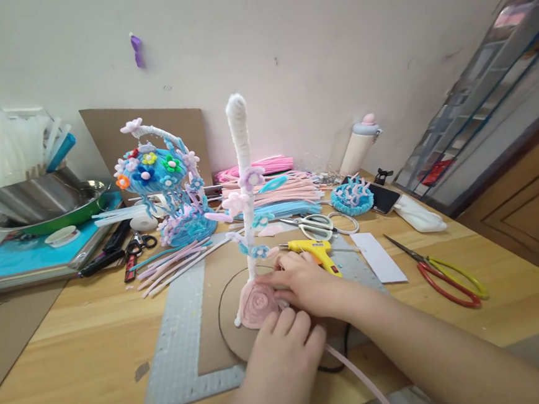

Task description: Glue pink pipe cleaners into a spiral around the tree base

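Observation:
A white wrapped stem (239,136) stands upright, dressed with small lilac, pink and blue fuzzy flowers (251,178). At its foot is a flat pink coil of pipe cleaner (259,303). My left hand (285,350) lies at the coil's near edge, fingers curled and pressed together on it; the fingertips are partly hidden. From beneath that hand a loose pink pipe cleaner (362,376) trails to the lower right. My right hand (311,283) closes on the coil's right side, its index finger reaching to the stem's foot. A cardboard sheet (209,331) with a drawn circle lies underneath.
A yellow glue gun (308,247) lies just beyond my right hand. Red-and-yellow scissors (448,281) and a white card (379,257) are at right. A finished flower lamp shape (155,173) stands at left. Pipe cleaner bundles (278,192) and white-handled scissors (315,226) lie behind.

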{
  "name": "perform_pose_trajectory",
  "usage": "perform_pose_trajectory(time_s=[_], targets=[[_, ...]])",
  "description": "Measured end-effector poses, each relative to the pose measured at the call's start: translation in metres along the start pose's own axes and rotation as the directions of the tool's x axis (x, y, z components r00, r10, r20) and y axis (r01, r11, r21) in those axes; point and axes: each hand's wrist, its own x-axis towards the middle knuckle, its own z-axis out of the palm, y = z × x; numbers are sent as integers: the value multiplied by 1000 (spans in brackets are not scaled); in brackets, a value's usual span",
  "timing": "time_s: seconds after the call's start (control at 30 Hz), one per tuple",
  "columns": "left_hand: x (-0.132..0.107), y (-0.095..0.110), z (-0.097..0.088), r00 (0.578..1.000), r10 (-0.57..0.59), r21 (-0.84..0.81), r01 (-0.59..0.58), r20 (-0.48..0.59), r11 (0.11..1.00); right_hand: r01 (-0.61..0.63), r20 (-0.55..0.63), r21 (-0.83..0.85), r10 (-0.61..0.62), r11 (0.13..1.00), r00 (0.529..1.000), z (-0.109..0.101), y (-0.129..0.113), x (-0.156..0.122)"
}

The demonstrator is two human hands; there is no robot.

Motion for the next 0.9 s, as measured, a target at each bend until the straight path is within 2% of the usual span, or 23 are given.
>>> perform_pose_trajectory(time_s=[0.1, 0.17, 0.2, 0.27, 0.33, 0.37, 0.4, 0.43, 0.57, 0.7, 0.9], targets=[[-3, 8, 8, 999, 48, 78, -46, -23, 996, -17, -2, -24, 17, 1000, 1000, 1, 0, 1], [-13, 9, 10, 992, -30, -20, 27, -119, 999, -26, 9, -29, 26, 999, 1000, 0, -1, 1], [-20, 9, 9, 977, -117, -127, 95, -179, 987, -29, 15, -33, 30, 999, 999, 0, -2, 1], [-34, 8, 8, 910, -330, -388, 217, -253, 896, -33, 27, -40, 34, 999, 999, -2, -3, 0], [-46, 7, 7, 816, -514, -586, 286, -265, 758, -36, 35, -48, 38, 998, 999, -4, -5, -1], [-51, 6, 7, 774, -575, -647, 300, -265, 701, -38, 37, -52, 40, 998, 999, -5, -6, -1], [-55, 6, 8, 753, -604, -686, 296, -259, 664, -40, 39, -55, 43, 998, 998, -5, -7, -1], [-58, 6, 8, 751, -609, -707, 286, -253, 647, -44, 40, -58, 46, 997, 998, -5, -8, -1], [-59, 8, 6, 830, -517, -636, 287, -209, 717, -51, 48, -59, 54, 997, 997, -6, -9, -1], [-55, 8, 1, 829, -527, -565, 347, -187, 748, -20, 58, -49, 23, 999, 998, -8, -8, -3], [-58, 1, 1, 843, -509, -507, 367, -173, 780, 19, 61, -17, -18, 1000, 998, -8, -4, -5]])
